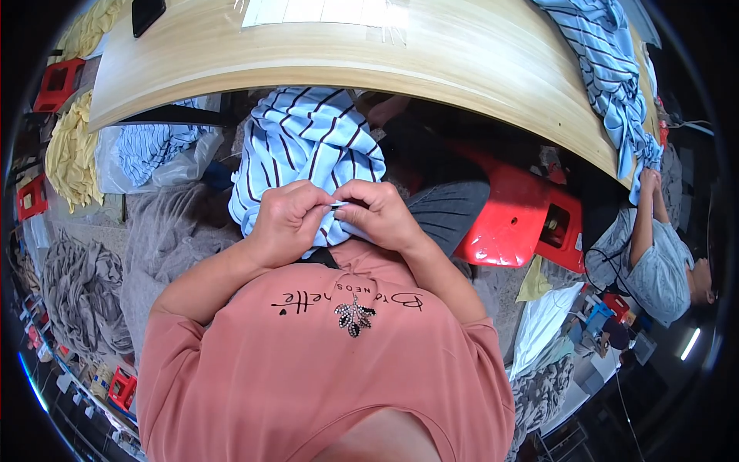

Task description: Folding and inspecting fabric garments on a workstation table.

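A light blue garment [308,131] with dark stripes lies bunched over my lap, below the table's near edge. My left hand [289,219] and my right hand [375,214] meet at its lower part, close in front of my chest. Thumbs and fingers of both are pinched together on a small bit of the cloth. Something tiny and dark [336,206] shows between the fingertips, too small to name. Folds of the garment hide what lies under my hands.
A pale wooden table [477,69] spans ahead, with white paper [323,13] and a black phone [146,14]. At right, a co-worker [650,262] grips striped cloth [604,69]. Red stools [500,223] stand right; yellow cloth [71,154] and grey cloth heaps [85,289] lie left.
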